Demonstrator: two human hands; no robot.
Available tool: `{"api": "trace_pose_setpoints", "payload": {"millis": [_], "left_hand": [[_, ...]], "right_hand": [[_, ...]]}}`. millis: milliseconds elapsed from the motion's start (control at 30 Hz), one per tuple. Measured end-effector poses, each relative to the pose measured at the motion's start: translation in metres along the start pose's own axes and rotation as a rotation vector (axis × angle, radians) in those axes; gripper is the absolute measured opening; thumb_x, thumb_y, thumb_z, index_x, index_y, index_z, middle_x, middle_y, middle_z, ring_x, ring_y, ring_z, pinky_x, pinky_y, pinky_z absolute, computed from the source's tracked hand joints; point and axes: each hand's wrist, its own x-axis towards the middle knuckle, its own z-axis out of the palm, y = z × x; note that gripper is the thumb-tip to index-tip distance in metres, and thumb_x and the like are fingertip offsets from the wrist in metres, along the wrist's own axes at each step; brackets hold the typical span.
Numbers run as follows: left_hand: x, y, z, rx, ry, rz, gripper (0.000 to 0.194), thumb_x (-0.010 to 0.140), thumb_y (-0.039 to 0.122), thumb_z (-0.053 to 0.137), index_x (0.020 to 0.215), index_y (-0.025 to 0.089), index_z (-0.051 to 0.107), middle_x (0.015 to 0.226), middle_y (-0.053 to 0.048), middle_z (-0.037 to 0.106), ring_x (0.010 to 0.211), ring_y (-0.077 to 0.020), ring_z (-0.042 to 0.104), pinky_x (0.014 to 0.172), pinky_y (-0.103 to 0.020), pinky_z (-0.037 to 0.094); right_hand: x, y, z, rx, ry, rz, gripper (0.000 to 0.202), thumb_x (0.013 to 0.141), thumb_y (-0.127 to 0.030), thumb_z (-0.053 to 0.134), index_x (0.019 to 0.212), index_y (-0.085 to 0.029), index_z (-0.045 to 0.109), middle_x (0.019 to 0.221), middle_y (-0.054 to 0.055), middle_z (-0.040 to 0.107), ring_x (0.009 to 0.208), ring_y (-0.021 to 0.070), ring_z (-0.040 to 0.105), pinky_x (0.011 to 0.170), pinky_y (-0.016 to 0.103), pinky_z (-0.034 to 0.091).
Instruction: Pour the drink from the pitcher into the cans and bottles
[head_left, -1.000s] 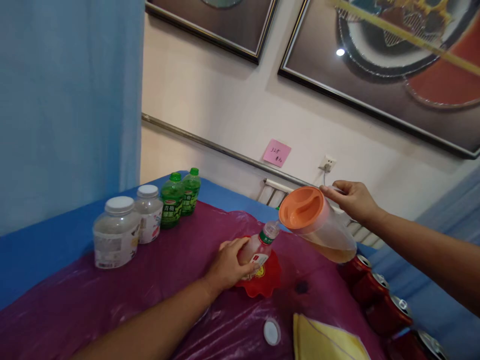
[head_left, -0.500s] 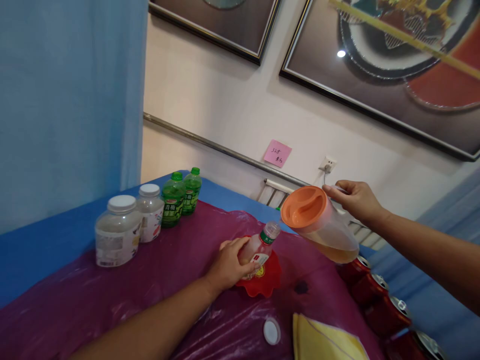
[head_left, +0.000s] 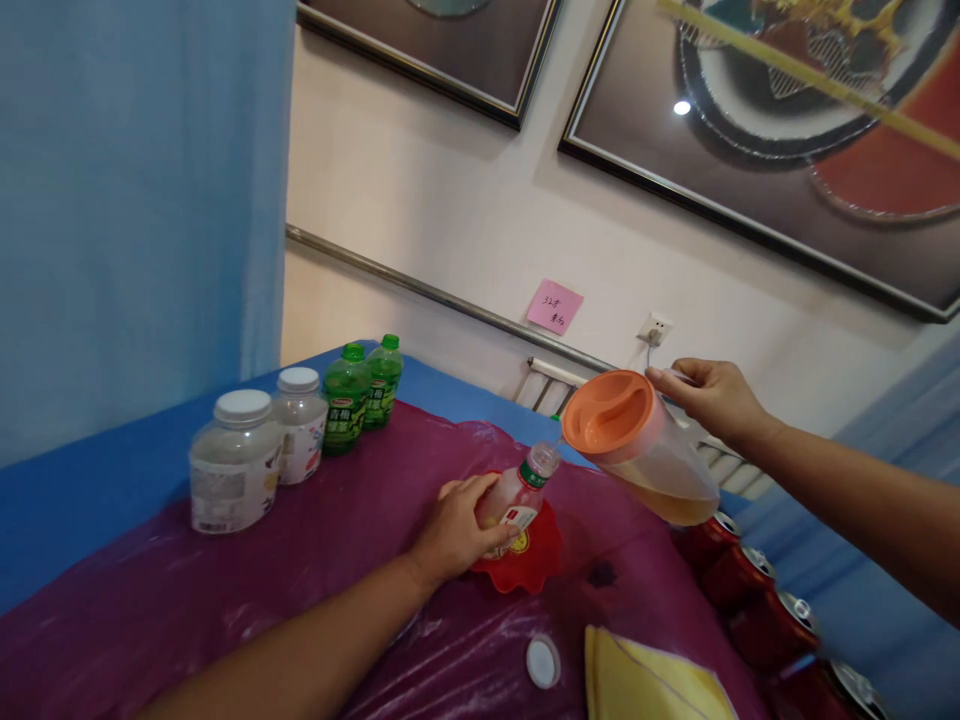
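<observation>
My left hand [head_left: 461, 530] wraps round a clear plastic bottle [head_left: 517, 500] with a green-and-red neck band, its mouth uncapped and tilted to the right. Beneath the bottle lies a red scalloped dish [head_left: 536, 560]. My right hand [head_left: 709, 400] grips the handle of a translucent pitcher [head_left: 652, 465] with an orange lid [head_left: 609, 412], tipped toward the bottle. Amber liquid rests in the pitcher's lower side. A thin trickle seems to run from the lid's edge at the bottle mouth. A white cap [head_left: 543, 662] lies on the purple plastic sheet [head_left: 315, 590].
At left stand two clear jars with white lids [head_left: 234, 465] and two green bottles [head_left: 347, 400]. Several red cans [head_left: 772, 620] line the right edge. A folded yellow cloth [head_left: 652, 680] lies in front. Behind the table are a metal rail [head_left: 420, 287] and a wall socket [head_left: 655, 328].
Both hands, the bottle and the pitcher hold nearly the same places. A faint trickle now shows between the pitcher's lid and the bottle mouth.
</observation>
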Motion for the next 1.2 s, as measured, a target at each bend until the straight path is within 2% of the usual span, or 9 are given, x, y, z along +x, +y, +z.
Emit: {"api": "trace_pose_setpoints", "payload": {"millis": [367, 767, 1000, 1200], "left_hand": [[-0.0004, 0.0003, -0.0002, -0.011, -0.005, -0.008, 0.07, 0.068, 0.042, 0.085, 0.132, 0.022, 0.063, 0.134, -0.008, 0.068, 0.122, -0.0329, 0.06, 0.108, -0.044, 0.043], [-0.0006, 0.001, -0.0008, -0.016, 0.012, 0.022, 0.067, 0.068, 0.042, 0.084, 0.13, 0.025, 0.064, 0.132, -0.008, 0.069, 0.119, -0.0326, 0.061, 0.107, -0.046, 0.043], [-0.001, 0.0013, -0.0019, -0.016, 0.008, 0.005, 0.069, 0.067, 0.041, 0.085, 0.131, 0.024, 0.064, 0.133, -0.008, 0.069, 0.122, -0.0331, 0.06, 0.108, -0.046, 0.042], [-0.0014, 0.0026, -0.0027, -0.02, 0.004, 0.01, 0.069, 0.068, 0.04, 0.085, 0.131, 0.022, 0.064, 0.133, -0.01, 0.068, 0.122, -0.0333, 0.06, 0.108, -0.046, 0.043]], "right_hand": [[-0.0013, -0.0044, -0.002, -0.013, -0.01, 0.011, 0.062, 0.074, -0.072, 0.068, 0.053, -0.024, 0.035, 0.051, -0.005, 0.028, 0.049, 0.0094, 0.027, 0.043, 0.026, 0.021], [-0.0003, -0.0036, -0.0037, -0.027, -0.009, -0.043, 0.062, 0.076, -0.073, 0.066, 0.052, -0.024, 0.036, 0.05, -0.005, 0.028, 0.048, 0.0096, 0.025, 0.042, 0.026, 0.02], [-0.0027, -0.0044, -0.003, 0.008, -0.01, 0.024, 0.06, 0.075, -0.07, 0.069, 0.054, -0.024, 0.036, 0.051, -0.006, 0.028, 0.047, 0.0089, 0.026, 0.042, 0.026, 0.02], [-0.0027, -0.0028, -0.0043, 0.004, -0.005, 0.005, 0.059, 0.076, -0.071, 0.067, 0.054, -0.023, 0.04, 0.05, -0.005, 0.03, 0.047, 0.0095, 0.027, 0.042, 0.026, 0.02]]}}
